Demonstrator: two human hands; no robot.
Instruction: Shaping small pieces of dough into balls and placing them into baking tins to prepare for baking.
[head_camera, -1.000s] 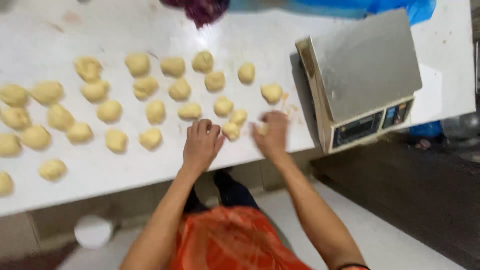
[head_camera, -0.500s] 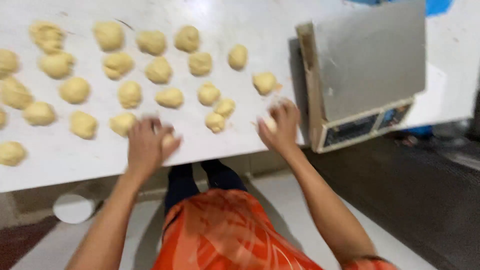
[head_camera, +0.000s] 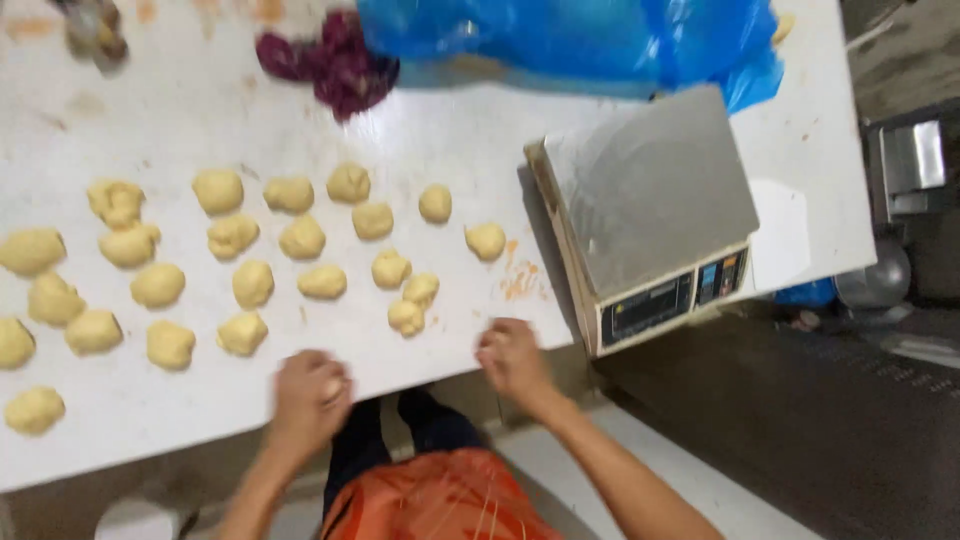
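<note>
At the near edge of the white table (head_camera: 620, 130), the head view shows two bare hands working side by side. The left hand (head_camera: 310, 392) lies at about 7 o'clock from the picture's centre, fingers curled down over a pale dough piece (head_camera: 331, 388) of which only a sliver shows between the fingers; motion blur hides how firmly it is gripped. The right hand (head_camera: 512, 358) sits at about 6 o'clock, just inside the table edge, fingers bent loosely; whether it holds anything cannot be told. The two hands are apart, with bare tabletop between them.

Rows of dough balls (head_camera: 302, 238) spread across the table from 9 o'clock toward the centre, each ball separate from its neighbours save for a pair (head_camera: 413, 303) that touch, lying at 12 o'clock from the gap between the hands. One single ball (head_camera: 485, 241) stands nearest the scale. An orange smear (head_camera: 520, 282) marks the surface between that ball and the scale.

A weighing scale (head_camera: 650, 190) with a bare steel platter stands at 3 o'clock from the dough, its display panel facing the person. A blue plastic bag (head_camera: 570, 40) lies at 12 o'clock, along the far edge, with a dark purple heap (head_camera: 335, 65) just beside it at 11 o'clock. An orange garment (head_camera: 440, 505) shows at 6 o'clock, below the table.
</note>
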